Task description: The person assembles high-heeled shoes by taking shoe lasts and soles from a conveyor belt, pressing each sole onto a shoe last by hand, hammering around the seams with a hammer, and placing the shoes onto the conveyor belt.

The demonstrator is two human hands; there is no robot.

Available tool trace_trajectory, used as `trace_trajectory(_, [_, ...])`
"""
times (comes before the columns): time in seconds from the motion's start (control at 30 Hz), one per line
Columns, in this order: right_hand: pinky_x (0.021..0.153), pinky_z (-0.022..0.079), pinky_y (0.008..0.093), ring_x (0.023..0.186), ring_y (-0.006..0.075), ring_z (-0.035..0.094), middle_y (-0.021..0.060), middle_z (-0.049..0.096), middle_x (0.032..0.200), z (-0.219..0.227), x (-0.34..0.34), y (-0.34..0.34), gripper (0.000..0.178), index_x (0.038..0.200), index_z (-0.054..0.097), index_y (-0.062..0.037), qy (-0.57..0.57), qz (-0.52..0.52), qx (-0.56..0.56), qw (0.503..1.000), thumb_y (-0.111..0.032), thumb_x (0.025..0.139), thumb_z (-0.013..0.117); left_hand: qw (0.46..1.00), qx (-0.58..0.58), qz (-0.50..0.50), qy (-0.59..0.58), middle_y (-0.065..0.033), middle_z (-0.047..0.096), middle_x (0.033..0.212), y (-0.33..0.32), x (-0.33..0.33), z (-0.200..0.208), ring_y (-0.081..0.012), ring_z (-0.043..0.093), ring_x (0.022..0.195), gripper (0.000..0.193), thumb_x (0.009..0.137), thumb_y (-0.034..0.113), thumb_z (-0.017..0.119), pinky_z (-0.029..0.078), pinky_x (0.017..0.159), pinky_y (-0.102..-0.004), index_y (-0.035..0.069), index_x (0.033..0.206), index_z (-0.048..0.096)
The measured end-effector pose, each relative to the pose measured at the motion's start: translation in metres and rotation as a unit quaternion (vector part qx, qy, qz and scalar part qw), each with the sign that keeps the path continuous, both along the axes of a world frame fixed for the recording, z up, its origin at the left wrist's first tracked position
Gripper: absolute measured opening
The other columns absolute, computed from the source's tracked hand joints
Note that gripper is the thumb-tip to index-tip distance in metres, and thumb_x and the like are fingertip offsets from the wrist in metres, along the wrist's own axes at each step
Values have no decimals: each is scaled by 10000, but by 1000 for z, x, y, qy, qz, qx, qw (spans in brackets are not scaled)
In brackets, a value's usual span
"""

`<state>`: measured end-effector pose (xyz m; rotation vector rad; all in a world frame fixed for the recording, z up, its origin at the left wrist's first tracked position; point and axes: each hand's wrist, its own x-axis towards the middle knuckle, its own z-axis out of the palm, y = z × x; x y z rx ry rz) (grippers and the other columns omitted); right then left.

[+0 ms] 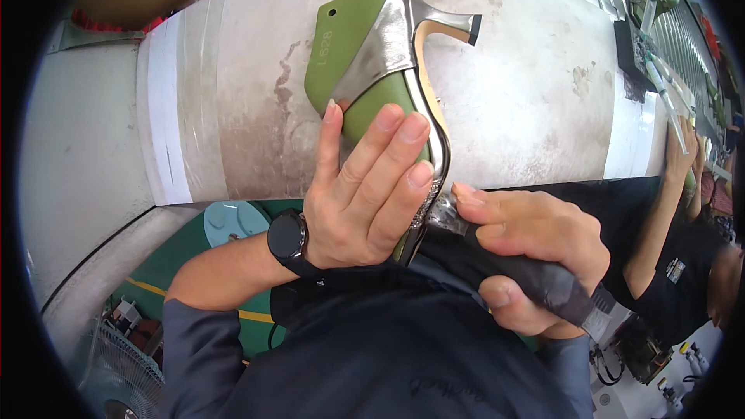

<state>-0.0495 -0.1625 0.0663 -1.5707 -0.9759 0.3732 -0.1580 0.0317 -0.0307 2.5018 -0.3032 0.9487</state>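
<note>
The left hand (361,198) is laid over the shoe (394,35), fingers slightly parted, nearly straight. A dark-handled tool (543,283) is gripped by the right hand's (551,244) curled fingers. Beneath the left fingers, the shoe is laid across the bench's (535,109) near edge.

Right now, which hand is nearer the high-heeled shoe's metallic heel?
Left. The left hand lies on the shoe, fingers toward the heel but apart from it; the right hand grips the black-handled tool farther off, near the toe.
</note>
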Motion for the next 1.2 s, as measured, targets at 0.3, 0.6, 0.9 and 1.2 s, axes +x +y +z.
trace_trajectory(0.3, [838, 666, 380, 1006, 355, 789, 228, 766, 1073, 7, -36, -6, 304, 1011, 749, 33, -37, 31, -52, 997, -86, 764, 879, 999, 11, 6, -36, -307, 571, 1488, 0, 4, -7, -460, 579, 1385, 456, 1044, 108, 589, 351, 1158, -733, -18, 1458, 444])
trace_trajectory(0.6, [1064, 554, 557, 1114, 460, 720, 354, 697, 1120, 21, -50, -16, 526, 1116, 601, 35, 99, -193, 111, 970, -453, 972, 735, 999, -7, -8, -33, -355, 557, 1473, 3, 1, -4, -494, 582, 1367, 469, 1017, 69, 606, 354, 1148, -743, -37, 1446, 449])
trace_trajectory(0.9, [930, 631, 418, 1109, 404, 759, 304, 748, 1124, 3, -36, 2, 356, 1094, 699, 67, 33, -50, -19, 998, -68, 812, 870, 1000, -11, -10, -3, -333, 582, 1445, 3, -3, -2, -484, 607, 1338, 390, 1071, 114, 549, 389, 1109, -766, -12, 1430, 462])
trace_trajectory(1.2, [988, 605, 479, 1109, 421, 743, 339, 725, 1132, 9, 1, 5, 364, 1092, 642, 79, 112, -62, -49, 991, -187, 914, 814, 1000, -24, 5, 3, -235, 569, 1493, 1, -5, -12, -411, 569, 1407, 421, 1070, 170, 555, 339, 1149, -782, 71, 1460, 430])
